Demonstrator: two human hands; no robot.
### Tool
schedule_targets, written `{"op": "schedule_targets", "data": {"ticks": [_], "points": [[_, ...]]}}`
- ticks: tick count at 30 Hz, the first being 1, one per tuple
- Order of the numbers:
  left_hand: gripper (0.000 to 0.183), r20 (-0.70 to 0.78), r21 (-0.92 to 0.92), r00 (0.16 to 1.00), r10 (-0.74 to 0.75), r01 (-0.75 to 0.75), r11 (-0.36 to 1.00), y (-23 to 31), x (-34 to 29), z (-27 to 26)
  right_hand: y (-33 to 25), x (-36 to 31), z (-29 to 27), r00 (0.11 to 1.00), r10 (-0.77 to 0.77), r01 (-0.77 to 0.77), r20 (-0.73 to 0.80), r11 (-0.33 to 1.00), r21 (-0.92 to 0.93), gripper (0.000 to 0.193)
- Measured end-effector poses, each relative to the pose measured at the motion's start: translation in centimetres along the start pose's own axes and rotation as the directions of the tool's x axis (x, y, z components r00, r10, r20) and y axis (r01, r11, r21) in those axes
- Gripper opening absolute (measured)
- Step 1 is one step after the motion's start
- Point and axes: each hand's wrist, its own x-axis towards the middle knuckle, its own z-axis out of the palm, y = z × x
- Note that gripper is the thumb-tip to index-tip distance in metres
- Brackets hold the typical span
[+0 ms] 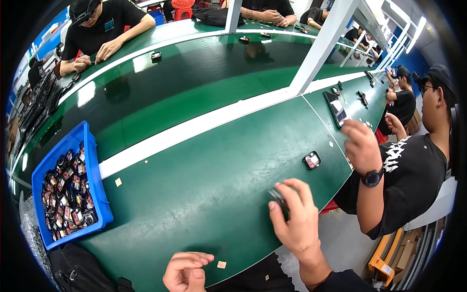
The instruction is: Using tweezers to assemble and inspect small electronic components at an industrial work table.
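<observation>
My right hand is raised over the near right part of the green table. Between its thumb and fingers sits a small grey metallic piece, blurred, so its kind does not show. Low in the view, my left hand has loosely bent fingers, with the thumb apart from them and nothing visible between. A small pale-yellow square lies just right of its fingertips. Beyond my right hand rests a small black-cased part with a pinkish inside, touched by no hand.
At left stands a blue bin full of similar parts. Another pale square lies beside it. A co-worker's hand with a watch reaches in at right, near a dark flat device. A white post rises behind; a dark conveyor belt runs beyond.
</observation>
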Motion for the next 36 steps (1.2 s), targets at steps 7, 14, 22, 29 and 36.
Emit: {"op": "schedule_targets", "data": {"ticks": [7, 14, 22, 29, 36], "points": [[0.015, 0.006, -0.022, 1.0, -0.015, 0.015, 1.0, 0.2, 0.0, 0.2, 6.1, 3.1, -1.5, 0.956, 0.169, -0.247, -0.241, 0.905, -0.347, 0.04], [0.019, 0.033, -0.012, 0.998, -0.044, 0.045, 0.999, 0.1, 0.1, 0.1, 2.8, 2.0, 0.1, 0.988, 0.096, -0.116, -0.122, 0.98, -0.164, 0.03], [0.063, 0.012, -0.144, 0.995, -0.104, 0.104, 0.984, -0.8, -1.0, -0.3, -3.5, -1.7, 2.2, 0.803, -0.596, 0.475, 0.007, 0.647, 0.596, 0.022], [0.08, 0.172, -0.266, 0.936, -0.308, 0.345, 0.9, -0.1, -0.9, -1.9, -3.6, -1.6, 3.3, 0.734, -0.677, 0.504, -0.046, 0.499, 0.705, 0.022], [0.072, 0.241, -0.316, 0.926, -0.29, 0.358, 0.879, -0.1, -0.5, -1.9, -3.0, -2.7, 4.7, 0.76, -0.649, 0.426, -0.043, 0.447, 0.786, 0.022]]}}
